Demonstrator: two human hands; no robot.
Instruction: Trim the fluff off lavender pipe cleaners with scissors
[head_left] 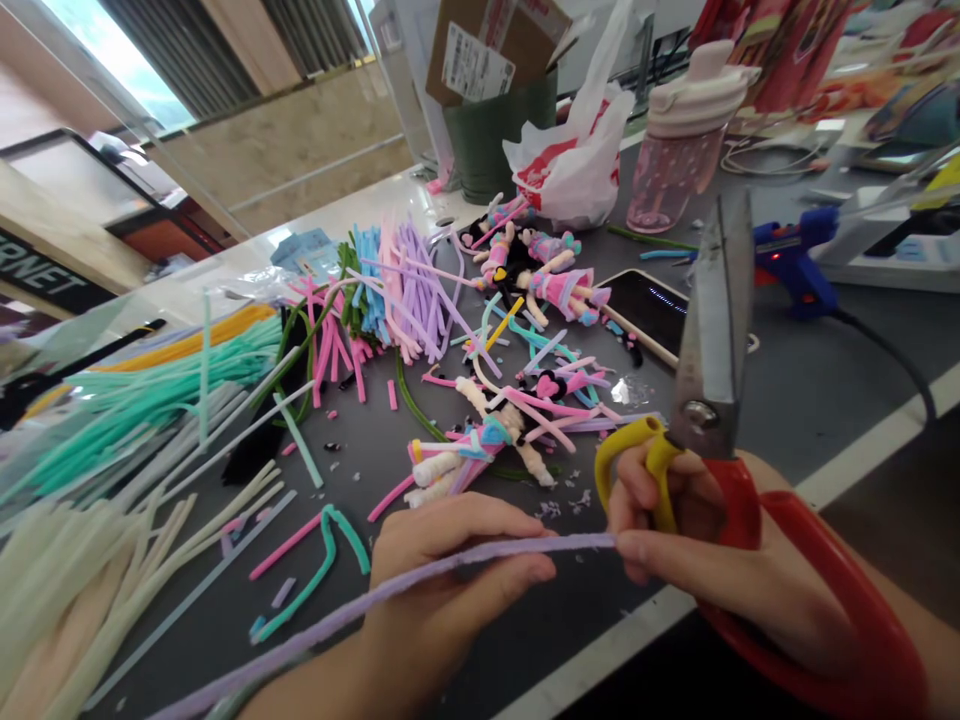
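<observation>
Two hands — one lilac strip, one pair of scissors

Looked like a craft work spot inside a commercial or public building, perhaps a shop; could not be pinned down further. Showed handwork through bundles of colored fuzzy stems around the center and left of the frame, small dolls just above center, scissors right of center and a blue glue gun farther right, on and above a dark tabletop. Hinted at a business rather than a home through a sign ending in "ERNET" at the left edge and a stone-like wall at the upper left.
</observation>
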